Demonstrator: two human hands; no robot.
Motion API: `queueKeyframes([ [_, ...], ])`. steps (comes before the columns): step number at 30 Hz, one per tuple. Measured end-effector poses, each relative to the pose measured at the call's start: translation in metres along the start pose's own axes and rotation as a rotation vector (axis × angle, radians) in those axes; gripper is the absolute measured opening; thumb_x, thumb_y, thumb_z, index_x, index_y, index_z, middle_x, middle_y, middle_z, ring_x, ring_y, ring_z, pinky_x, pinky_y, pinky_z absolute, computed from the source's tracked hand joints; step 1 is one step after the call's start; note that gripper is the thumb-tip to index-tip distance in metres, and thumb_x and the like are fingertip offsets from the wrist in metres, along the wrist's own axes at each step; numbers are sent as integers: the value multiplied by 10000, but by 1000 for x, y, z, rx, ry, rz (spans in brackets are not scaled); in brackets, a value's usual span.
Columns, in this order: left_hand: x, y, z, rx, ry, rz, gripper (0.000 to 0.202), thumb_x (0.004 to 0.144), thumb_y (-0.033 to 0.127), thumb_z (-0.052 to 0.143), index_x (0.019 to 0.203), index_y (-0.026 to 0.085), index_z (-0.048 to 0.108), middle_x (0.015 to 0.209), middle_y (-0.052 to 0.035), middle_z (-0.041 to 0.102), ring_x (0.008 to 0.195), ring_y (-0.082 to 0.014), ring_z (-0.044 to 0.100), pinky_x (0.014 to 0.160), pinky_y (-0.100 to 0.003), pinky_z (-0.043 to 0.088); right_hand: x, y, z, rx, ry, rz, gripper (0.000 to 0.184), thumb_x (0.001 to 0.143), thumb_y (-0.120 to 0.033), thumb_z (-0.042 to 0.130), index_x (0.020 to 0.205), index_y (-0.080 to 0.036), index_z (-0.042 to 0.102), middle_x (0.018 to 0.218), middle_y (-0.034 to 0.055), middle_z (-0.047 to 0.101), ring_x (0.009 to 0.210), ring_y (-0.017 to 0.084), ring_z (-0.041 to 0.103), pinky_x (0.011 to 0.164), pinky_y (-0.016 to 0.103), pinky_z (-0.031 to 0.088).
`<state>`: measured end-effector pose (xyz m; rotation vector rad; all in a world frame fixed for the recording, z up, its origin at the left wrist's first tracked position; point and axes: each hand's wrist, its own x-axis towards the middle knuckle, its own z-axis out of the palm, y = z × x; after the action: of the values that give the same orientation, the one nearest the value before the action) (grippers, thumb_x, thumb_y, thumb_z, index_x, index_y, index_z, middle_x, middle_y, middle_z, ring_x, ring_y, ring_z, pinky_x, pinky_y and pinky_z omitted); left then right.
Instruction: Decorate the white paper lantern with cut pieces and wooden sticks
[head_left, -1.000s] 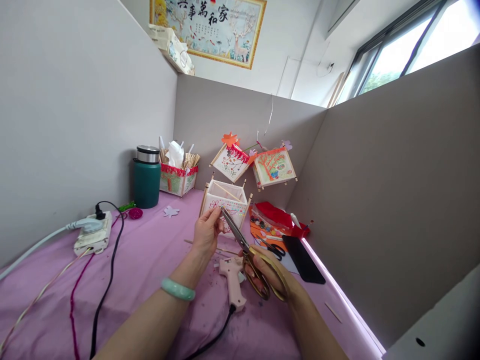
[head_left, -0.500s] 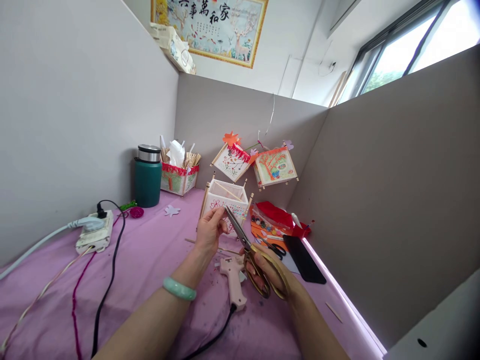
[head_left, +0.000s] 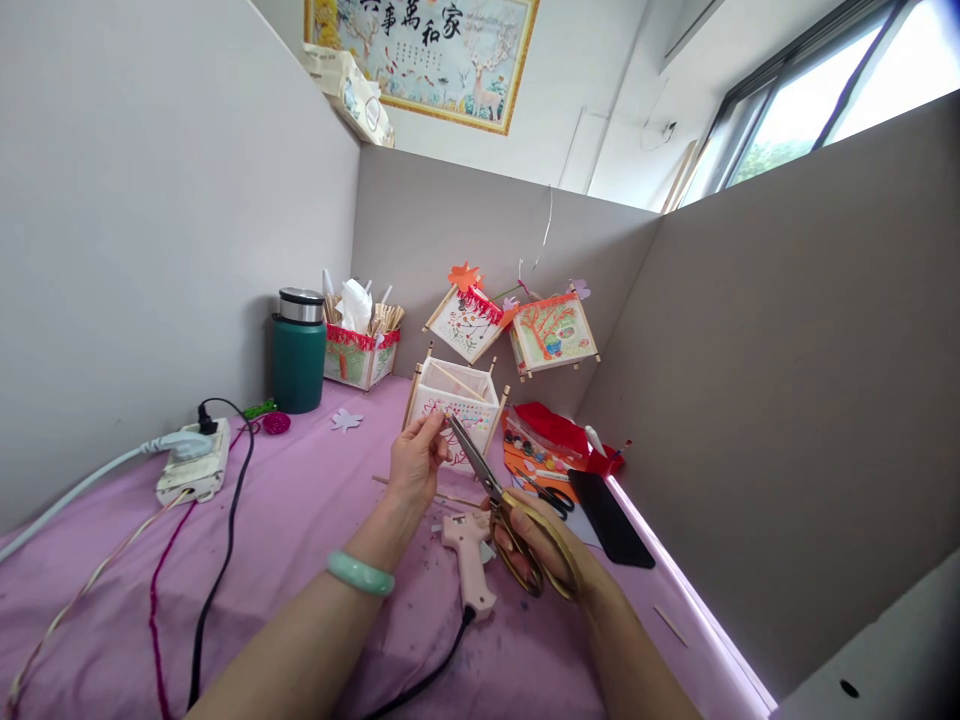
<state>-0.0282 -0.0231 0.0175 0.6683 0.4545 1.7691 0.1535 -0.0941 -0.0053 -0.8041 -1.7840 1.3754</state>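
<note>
Scissors gripped in right hand; left hand pinches a small piece, hidden between its fingertips

View: our head has turned slightly, so the green flask and the power strip now sit a little more to the right in the picture.
Left hand: shifted the same small amount.
Right hand with scissors: shifted likewise; against the white lantern we can tell no clear move.
</note>
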Motion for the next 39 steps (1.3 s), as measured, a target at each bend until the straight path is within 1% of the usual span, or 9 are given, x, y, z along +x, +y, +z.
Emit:
queueKeyframes([
  [3,0,0,0,-16,-6,0,322,568,314,818,734,106,638,641,26,614,373,-18,415,363,-173,324,0,1,0,0,3,-2,344,901,-548,428,872,-209,481,657,-46,485,339,34,334,304,196,270],
  [6,0,-1,0,-20,-3,0,319,565,308,822,733,107,641,615,31,602,366,-22,413,363,-174,328,0,0,0,-4,4,6,344,905,-542,426,824,-211,467,593,-62,463,330,41,333,316,200,283],
  [11,0,-1,0,-19,-6,5,304,563,291,824,719,108,638,588,40,584,363,-19,413,359,-167,308,0,0,1,-15,10,0,358,913,-549,402,801,-214,465,495,-77,427,332,63,345,335,208,298],
  [16,0,0,1,-37,-17,-27,313,564,302,824,728,108,641,664,23,621,359,-15,408,357,-177,321,0,2,1,13,29,0,359,892,-562,436,844,-210,485,579,-61,470,337,51,341,326,209,298],
  [22,-1,0,1,-39,-29,-41,309,563,294,821,746,109,653,615,35,599,364,-23,412,359,-175,335,1,3,3,43,35,6,341,895,-551,437,913,-217,502,629,-48,479,341,46,333,323,208,308],
  [27,-2,-1,2,1,-44,-39,291,566,298,820,709,111,650,557,38,575,356,-23,404,358,-172,331,3,4,2,38,20,-27,405,884,-585,428,1007,-206,502,660,-46,491,340,38,338,317,192,320],
  [30,-2,-1,2,-5,-23,-21,291,563,300,819,717,113,658,546,43,565,359,-25,408,362,-173,328,2,3,2,25,11,-17,384,897,-563,423,998,-203,509,644,-49,482,342,39,335,321,187,319],
  [34,1,-1,0,-6,7,0,292,567,300,817,727,108,665,594,30,591,374,-18,410,357,-165,301,-1,1,3,17,15,9,362,900,-540,432,1027,-213,519,665,-42,480,345,41,329,322,196,302],
  [39,1,0,-1,6,29,5,303,549,304,823,712,104,665,598,21,598,378,-20,411,364,-166,302,0,4,-1,-34,13,-34,419,874,-580,427,1049,-211,521,674,-41,474,356,49,329,327,201,296],
])
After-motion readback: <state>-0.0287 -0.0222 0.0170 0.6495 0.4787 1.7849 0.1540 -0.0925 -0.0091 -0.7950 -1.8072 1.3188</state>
